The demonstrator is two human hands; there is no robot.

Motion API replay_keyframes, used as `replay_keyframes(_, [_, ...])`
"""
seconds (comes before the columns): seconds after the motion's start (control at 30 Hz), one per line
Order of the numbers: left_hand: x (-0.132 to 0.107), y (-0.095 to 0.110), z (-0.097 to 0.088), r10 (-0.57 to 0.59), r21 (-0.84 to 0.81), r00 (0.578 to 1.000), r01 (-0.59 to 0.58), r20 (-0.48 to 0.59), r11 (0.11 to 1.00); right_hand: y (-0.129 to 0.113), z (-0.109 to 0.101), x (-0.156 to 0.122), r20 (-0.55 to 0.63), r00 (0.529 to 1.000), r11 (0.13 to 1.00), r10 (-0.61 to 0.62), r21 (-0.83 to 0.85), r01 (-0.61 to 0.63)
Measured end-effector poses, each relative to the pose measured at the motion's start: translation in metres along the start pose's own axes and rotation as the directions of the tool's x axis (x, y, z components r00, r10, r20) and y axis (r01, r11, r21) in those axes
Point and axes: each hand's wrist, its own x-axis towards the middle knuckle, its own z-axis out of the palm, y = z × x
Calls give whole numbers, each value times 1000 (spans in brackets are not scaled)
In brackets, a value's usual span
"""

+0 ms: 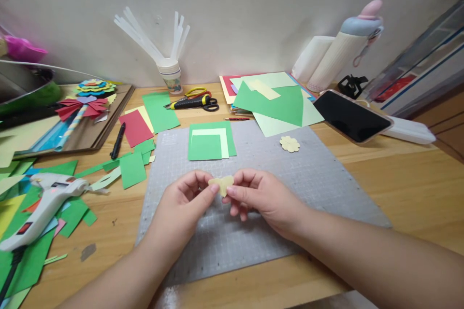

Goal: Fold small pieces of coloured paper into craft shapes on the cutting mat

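A small pale yellow paper piece, with a scalloped top and a narrow lower end, is held up between both hands above the grey cutting mat. My left hand pinches its left side between thumb and fingers. On the opposite side, my right hand grips the edge the same way, its lower fingers curled underneath. A pale yellow paper flower lies flat on the mat, beyond my right hand. Stacked green squares, with a pale green one among them, rest at the mat's far side.
A white glue gun lies at left on green paper scraps. Scissors, a cutter and a cup of white strips stand behind. Paper sheets, a phone and a bottle occupy the back right.
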Motion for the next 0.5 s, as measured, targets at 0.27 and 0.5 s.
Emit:
replay_keyframes(0.27, [0, 0, 3, -25, -78, 999, 28, 48, 997, -1, 0, 0, -39, 999, 1000, -25, -3, 25])
replay_keyframes(0.5, [-1, 1, 0, -38, -26, 997, 40, 66, 999, -2, 2, -2, -5, 999, 993, -54, -101, 54])
